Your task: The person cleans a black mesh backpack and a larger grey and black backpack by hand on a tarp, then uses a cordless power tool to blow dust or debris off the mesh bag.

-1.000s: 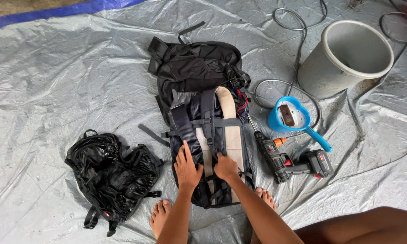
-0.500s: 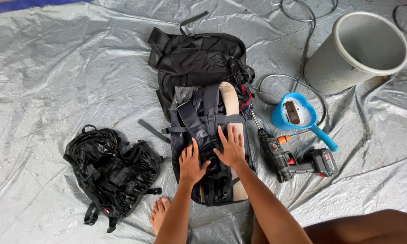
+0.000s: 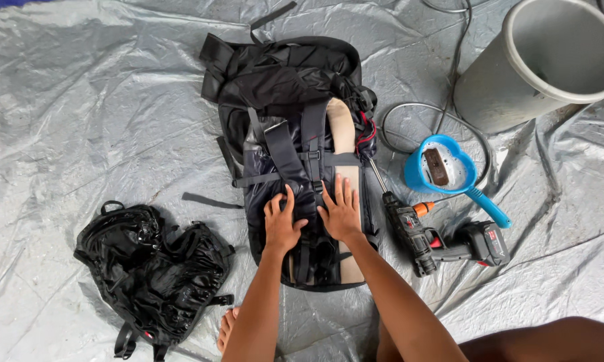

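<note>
- A dark backpack (image 3: 295, 161) is lying flat on its front in the middle of a grey plastic tarp (image 3: 81, 114), with its shoulder straps and tan back panel (image 3: 343, 127) facing up.
- The person's left hand (image 3: 282, 221) is pressing palm-down on the lower part of the backpack, fingers spread slightly and lying over a shoulder strap (image 3: 282, 151), gripping nothing.
- The right hand (image 3: 340, 211) is resting flat just beside the left, fingers stretched and fanned apart over the seam between dark fabric and tan panel, holding nothing.
- Both forearms are reaching in from the bottom edge, and a bare foot (image 3: 227, 330) is showing on the tarp near the left arm.
- A cordless power tool (image 3: 436, 241) with a black body, red battery and orange fitting is lying just right of the backpack, its thin lance pointing up toward the pack.
- A blue heart-shaped scoop (image 3: 446, 171) with a dark block inside is sitting above the tool, ringed by a loop of grey hose (image 3: 395, 141).
- A grey plastic bucket (image 3: 550, 60) is lying tipped at the upper right.
- A second, crumpled black bag (image 3: 151, 268) is lying well apart at the lower left.
</note>
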